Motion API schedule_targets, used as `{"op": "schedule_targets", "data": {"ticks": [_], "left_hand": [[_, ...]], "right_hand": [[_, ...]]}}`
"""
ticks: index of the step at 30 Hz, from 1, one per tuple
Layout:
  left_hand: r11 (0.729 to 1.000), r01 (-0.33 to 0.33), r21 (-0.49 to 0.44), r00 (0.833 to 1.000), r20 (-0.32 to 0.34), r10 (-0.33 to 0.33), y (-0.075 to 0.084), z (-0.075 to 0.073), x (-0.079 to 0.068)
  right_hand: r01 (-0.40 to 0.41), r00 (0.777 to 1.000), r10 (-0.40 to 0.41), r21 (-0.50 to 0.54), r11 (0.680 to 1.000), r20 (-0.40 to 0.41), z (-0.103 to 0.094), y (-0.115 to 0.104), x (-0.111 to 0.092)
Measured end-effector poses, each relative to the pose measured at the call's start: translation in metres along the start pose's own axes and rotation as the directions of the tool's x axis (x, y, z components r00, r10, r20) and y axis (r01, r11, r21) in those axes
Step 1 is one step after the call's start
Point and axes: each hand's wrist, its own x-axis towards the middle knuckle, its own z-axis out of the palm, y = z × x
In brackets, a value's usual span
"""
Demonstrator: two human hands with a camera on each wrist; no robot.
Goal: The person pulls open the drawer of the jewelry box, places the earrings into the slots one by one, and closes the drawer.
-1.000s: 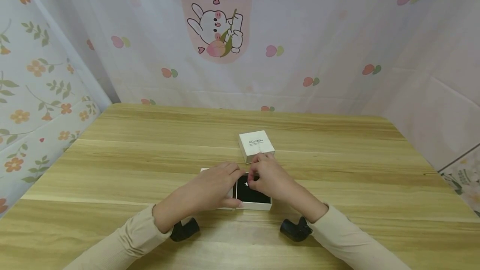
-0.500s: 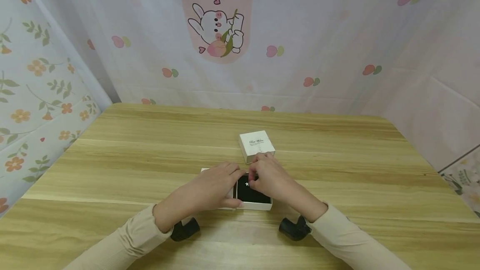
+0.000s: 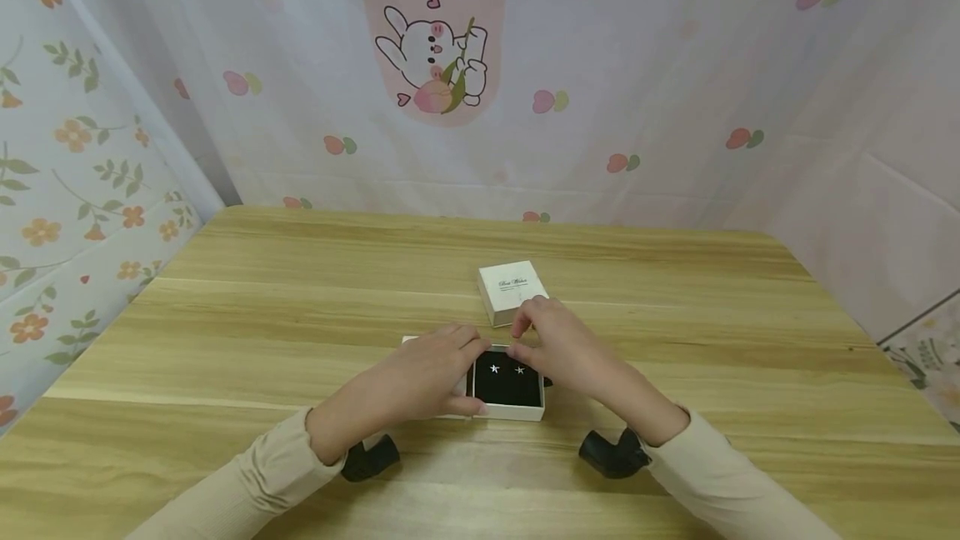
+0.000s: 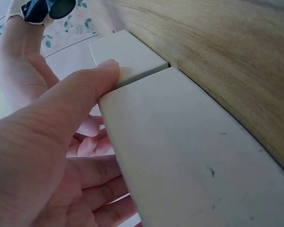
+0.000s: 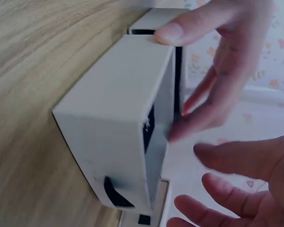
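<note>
A white drawer-style jewelry box lies on the table with its drawer [image 3: 508,412] pulled out to the right of its sleeve [image 4: 194,151]. On the drawer's black insert [image 3: 506,394] sit two small star-shaped earrings [image 3: 494,368]. My left hand [image 3: 427,373] grips the box where sleeve and drawer meet, thumb on the near wall and fingers toward the far side, hiding most of the sleeve in the head view. Over the drawer's far right corner is my right hand [image 3: 566,348]; its fingers [image 5: 241,156] are loosely bent and apart, with nothing between them.
Behind the drawer stands a second white box [image 3: 510,280] with black lettering, partly overlapped by the right hand. A black ribbon tab [image 5: 116,194] sticks out of the drawer's end. Black wrist devices [image 3: 371,458] hang under both forearms. A printed curtain [image 3: 600,65] borders the wooden table [image 3: 300,290].
My right hand has drawn back to the right from the insert, its thumb and fingers parting, so both earrings now show. The left hand and box have stayed put.
</note>
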Motion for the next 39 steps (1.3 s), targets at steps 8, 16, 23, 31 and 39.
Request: {"op": "schedule_targets", "data": {"ticks": [8,16,23,31,39], "left_hand": [[1.0,-0.004,0.009,1.0,0.003,0.004,0.001,-0.002,-0.001],[1.0,-0.006,0.007,1.0,0.001,0.006,0.001,-0.001,-0.001],[1.0,-0.006,-0.004,1.0,-0.007,0.006,0.001,-0.002,-0.002],[1.0,-0.002,-0.009,1.0,0.006,0.002,0.002,-0.004,0.0],[1.0,0.008,0.008,1.0,0.027,-0.008,0.002,-0.005,0.001]], "right_hand": [[0.034,0.993,-0.039,0.039,0.999,0.116,-0.007,0.003,-0.011],[0.105,0.966,-0.09,-0.053,0.993,0.241,-0.004,0.008,-0.02],[0.138,0.961,-0.121,-0.053,0.989,0.248,-0.002,0.011,-0.02],[0.177,0.957,-0.157,-0.062,0.982,0.243,-0.002,0.012,-0.02],[0.205,0.951,-0.176,-0.092,0.974,0.255,-0.003,0.011,-0.019]]}}
